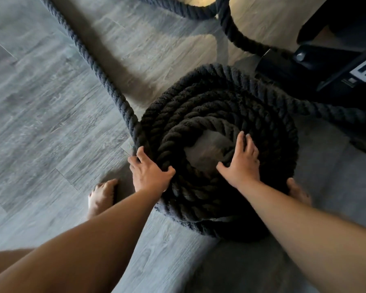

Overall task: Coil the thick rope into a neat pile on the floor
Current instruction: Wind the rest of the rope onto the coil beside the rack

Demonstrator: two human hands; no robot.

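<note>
A thick dark rope lies wound in a round coil (220, 115) of several turns on the grey floor, with a bare patch of floor in its centre. A loose length of the rope (89, 60) runs straight from the coil's left edge up to the top left. My left hand (149, 172) grips the outer turn at the coil's left front, where that length joins. My right hand (242, 161) lies flat with spread fingers on the inner turns at the right of the centre hole.
Black metal gym equipment (325, 66) stands at the top right, with rope (241, 37) looping to it and another loop at the top edge. My bare feet (100, 195) stand on either side of the coil's near edge. Grey wood-look floor (40, 113) stretches to the left.
</note>
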